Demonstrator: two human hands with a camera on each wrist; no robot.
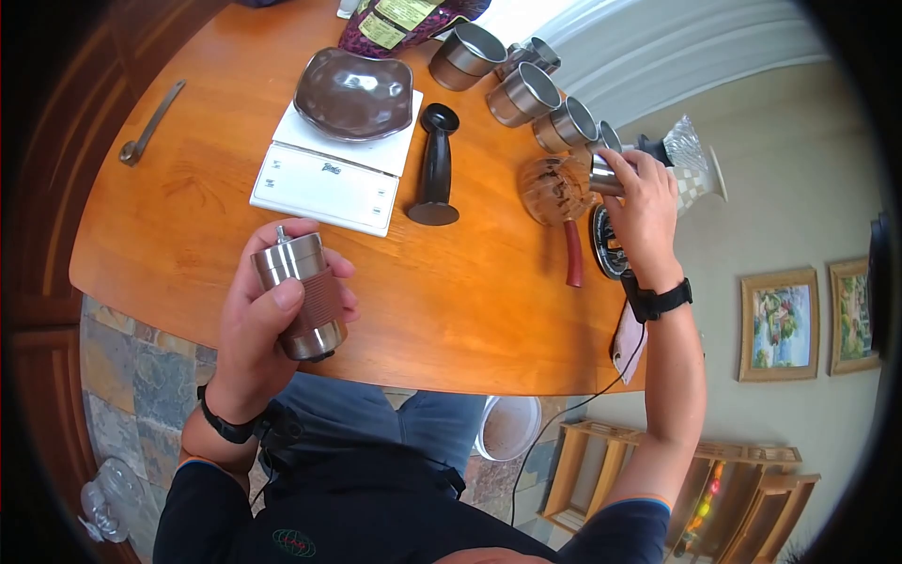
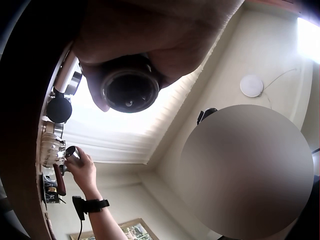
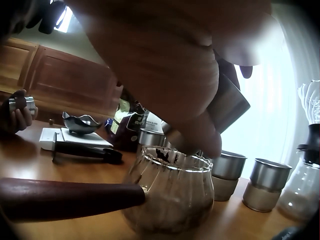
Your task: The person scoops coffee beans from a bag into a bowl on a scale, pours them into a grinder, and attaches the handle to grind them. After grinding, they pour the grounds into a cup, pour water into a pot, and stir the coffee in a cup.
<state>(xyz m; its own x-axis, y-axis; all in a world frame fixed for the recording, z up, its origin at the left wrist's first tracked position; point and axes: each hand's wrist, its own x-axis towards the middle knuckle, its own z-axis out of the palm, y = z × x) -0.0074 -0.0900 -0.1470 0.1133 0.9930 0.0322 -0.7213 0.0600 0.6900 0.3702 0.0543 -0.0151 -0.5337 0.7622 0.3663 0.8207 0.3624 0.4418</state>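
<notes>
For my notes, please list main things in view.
Grinder: one, silver, in left hand.
Small cup: one, silver, in right hand.
Pot: one, clear, beside cup.
Metal cups: at least four, silver, beyond pot.
Scale: one, white, table.
Bowl: one, brown, on scale.
Tool: one, black, beside scale.
Crank: one, grey, table's left.
Bag: one, purple, behind bowl.
Table: one, brown, centre.
Bucket: one, white, floor.
Pictures: two, multicoloured, wall.
Hands: two, bare, at table.

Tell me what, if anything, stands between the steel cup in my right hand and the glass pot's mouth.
Nothing visible stands in the way. The right hand holds the steel cup by the glass pot; only its own fingers show near the rim.
</notes>
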